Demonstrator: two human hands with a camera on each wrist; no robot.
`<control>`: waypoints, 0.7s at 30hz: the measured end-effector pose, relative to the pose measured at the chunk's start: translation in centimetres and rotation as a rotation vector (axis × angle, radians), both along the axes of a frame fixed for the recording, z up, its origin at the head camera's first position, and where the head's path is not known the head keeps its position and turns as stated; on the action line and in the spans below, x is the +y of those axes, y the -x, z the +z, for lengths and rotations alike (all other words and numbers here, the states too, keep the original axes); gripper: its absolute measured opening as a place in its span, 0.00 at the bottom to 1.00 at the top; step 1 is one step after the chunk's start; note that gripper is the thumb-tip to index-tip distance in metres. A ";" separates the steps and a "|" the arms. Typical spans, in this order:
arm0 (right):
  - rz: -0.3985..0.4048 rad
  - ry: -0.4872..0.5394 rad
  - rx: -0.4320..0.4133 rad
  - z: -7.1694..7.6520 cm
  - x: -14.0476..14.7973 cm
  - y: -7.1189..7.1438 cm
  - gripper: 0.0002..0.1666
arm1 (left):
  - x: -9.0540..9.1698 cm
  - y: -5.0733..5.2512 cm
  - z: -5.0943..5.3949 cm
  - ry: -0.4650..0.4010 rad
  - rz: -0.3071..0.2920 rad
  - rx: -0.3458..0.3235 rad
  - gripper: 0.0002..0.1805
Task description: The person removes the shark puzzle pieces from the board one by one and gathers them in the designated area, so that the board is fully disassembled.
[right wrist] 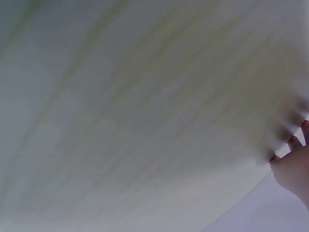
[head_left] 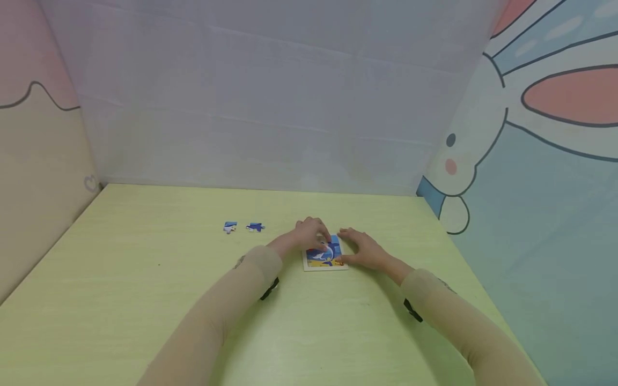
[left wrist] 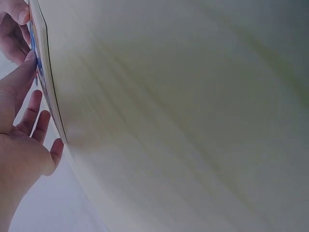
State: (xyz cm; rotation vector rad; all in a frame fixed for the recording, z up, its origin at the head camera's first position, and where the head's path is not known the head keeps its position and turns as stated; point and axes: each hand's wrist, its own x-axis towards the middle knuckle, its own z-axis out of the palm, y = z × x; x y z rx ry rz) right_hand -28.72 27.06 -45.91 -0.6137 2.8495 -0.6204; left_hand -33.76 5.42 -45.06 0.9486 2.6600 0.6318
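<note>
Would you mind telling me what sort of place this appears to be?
Perhaps a child-themed booth: a cartoon rabbit decorates one wall, a creased pale backdrop stands behind the table, and a jigsaw puzzle lies on it.

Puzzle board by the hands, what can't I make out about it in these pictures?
Head view: the upper left of the puzzle board, hidden by the left hand.
Left wrist view: its picture, seen nearly edge-on.
Right wrist view: no board discernible; the right hand is cut off by the right edge.
</note>
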 end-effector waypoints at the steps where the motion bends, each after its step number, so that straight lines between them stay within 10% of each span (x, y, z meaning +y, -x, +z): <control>1: -0.004 -0.002 -0.002 0.0 0.0 0.0 0.45 | 0.0 0.0 0.0 -0.004 0.001 0.004 0.15; 21: -0.021 0.015 0.004 0.0 0.3 -0.1 0.43 | 0.5 0.2 0.0 -0.076 -0.006 0.000 0.28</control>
